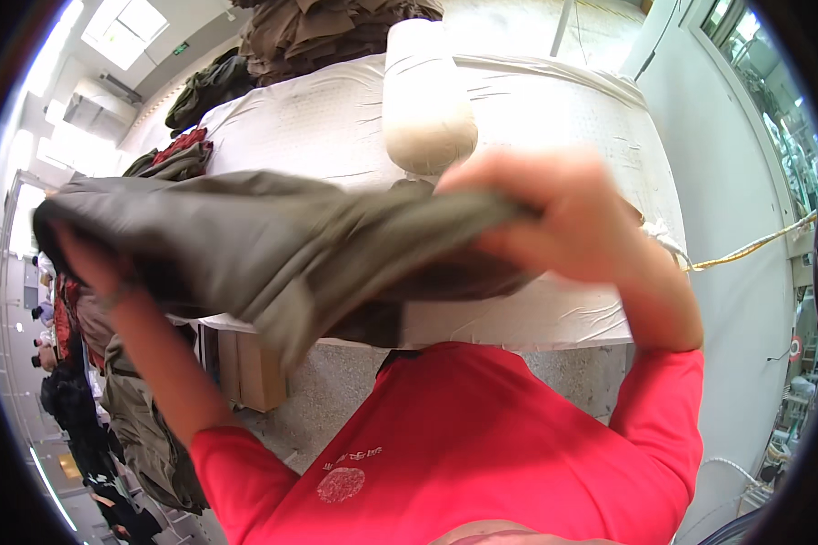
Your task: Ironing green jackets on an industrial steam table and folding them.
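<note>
Olive-grey garment (245, 241) is up in both hands, stretched sideways over the near part of the white-covered tabletop (291, 113), its left end reaching out past the tabletop's left side. Right hand (559, 218) is closed on the garment's right end, cloth pinched between thumb and fingers (motion blur there, so exact finger placement is unclear). Left hand (91, 262) sits in the dark opening at the garment's left end; fingers are hidden by cloth, can't tell whether they're pinching or spread. Lower edge of the garment hangs in loose folds near the tabletop's front edge. Padded off-white pressing form (427, 104), rounded end toward the person, stands just beyond the garment. Brown garment stack (327, 41) at the far edge, dark green garment (211, 91) beside it, red and olive cloth pile (177, 156) at far left. Cardboard box (262, 371) on the floor, below left. More olive garments (150, 431) hang left of the left forearm. Yellowish cord (754, 247) runs off the tabletop's right side.
</note>
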